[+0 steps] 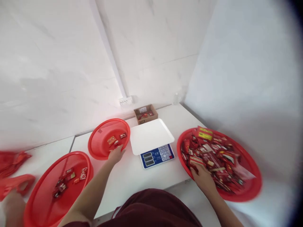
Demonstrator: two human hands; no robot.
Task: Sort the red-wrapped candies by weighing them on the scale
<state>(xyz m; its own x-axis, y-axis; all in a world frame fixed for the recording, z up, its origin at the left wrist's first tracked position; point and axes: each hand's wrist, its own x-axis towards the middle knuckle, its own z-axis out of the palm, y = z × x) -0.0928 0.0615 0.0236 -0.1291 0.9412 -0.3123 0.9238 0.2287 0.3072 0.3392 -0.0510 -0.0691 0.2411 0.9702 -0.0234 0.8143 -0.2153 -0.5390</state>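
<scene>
My left hand (115, 155) reaches over the near rim of a small red plastic basket (96, 142). Its fingers look apart, close to a few small wrapped packets (111, 140) lying inside. On the right, my right hand (202, 176) is inside a wide red basket (257, 186) heaped with red snack packets (209, 159). The fingers of that hand close on the edge of a red and beige packet (197, 160), and their tips are partly hidden. Between my hands stands a digital scale (157, 156) with a bare white pan (151, 135).
A larger red basket (88, 164) with several packets stands at left. Beside it, another person's hand (14, 205) is near a red plastic bag (17, 183). Behind the scale sits an open cardboard box (148, 118). Walls bound the white table (120, 186) behind and at right.
</scene>
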